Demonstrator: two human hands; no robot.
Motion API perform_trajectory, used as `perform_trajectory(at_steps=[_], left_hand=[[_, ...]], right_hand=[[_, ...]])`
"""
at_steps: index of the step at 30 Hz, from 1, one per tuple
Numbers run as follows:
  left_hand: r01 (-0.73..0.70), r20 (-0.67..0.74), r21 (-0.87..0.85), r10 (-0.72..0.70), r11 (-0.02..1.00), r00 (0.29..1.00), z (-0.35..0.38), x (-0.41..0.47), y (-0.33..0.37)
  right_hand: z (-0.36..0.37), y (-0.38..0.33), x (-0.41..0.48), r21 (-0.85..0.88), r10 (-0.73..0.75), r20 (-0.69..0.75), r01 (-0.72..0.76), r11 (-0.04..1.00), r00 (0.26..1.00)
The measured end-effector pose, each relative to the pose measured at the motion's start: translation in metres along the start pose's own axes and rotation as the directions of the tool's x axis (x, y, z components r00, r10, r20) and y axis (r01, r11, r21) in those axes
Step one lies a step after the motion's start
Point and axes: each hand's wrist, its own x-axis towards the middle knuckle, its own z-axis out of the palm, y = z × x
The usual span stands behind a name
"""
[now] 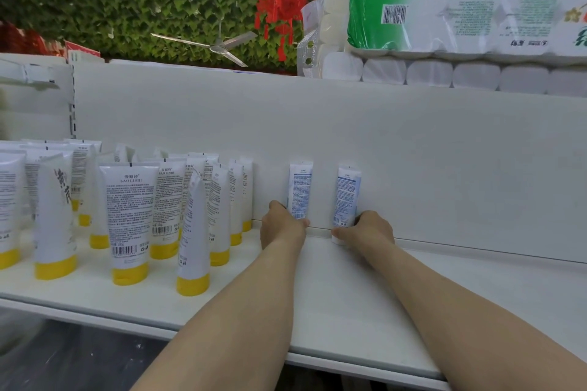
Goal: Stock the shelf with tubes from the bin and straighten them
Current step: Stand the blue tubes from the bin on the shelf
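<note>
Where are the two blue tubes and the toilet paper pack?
left blue tube (300, 190): head view, middle of its label.
right blue tube (346, 197): head view, middle of its label.
toilet paper pack (460, 13): head view, white wrapper.

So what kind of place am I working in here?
Most likely a shop, probably a supermarket aisle: a white display shelf with rows of barcoded yellow-capped tubes, toilet roll multipacks stacked above, and left hand and right hand each gripping a blue-labelled tube.
</note>
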Motion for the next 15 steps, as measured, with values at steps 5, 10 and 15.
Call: perform_trajectory(at_steps=[5,10,15], left_hand=[[-0.004,-0.007,0.004,0.004,1.0,1.0,0.0016,0.0001,-0.0005],[-0.009,-0.009,0.004,0.009,1.0,1.0,0.0024,-0.0001,-0.001],[-0.006,0.0,0.004,0.006,1.0,1.0,0.0032,0.0015,-0.0026]], right_hand=[[0.0002,0.0003,-0.0008,0.01,0.003,0.001,-0.003,1.0,1.0],[-0.0011,-0.0009,-0.0022,0.006,0.006,0.011,-0.006,1.0,1.0],[-0.0017,-0.0003,-0.004,0.017,0.0,0.019,0.0,1.0,1.0]])
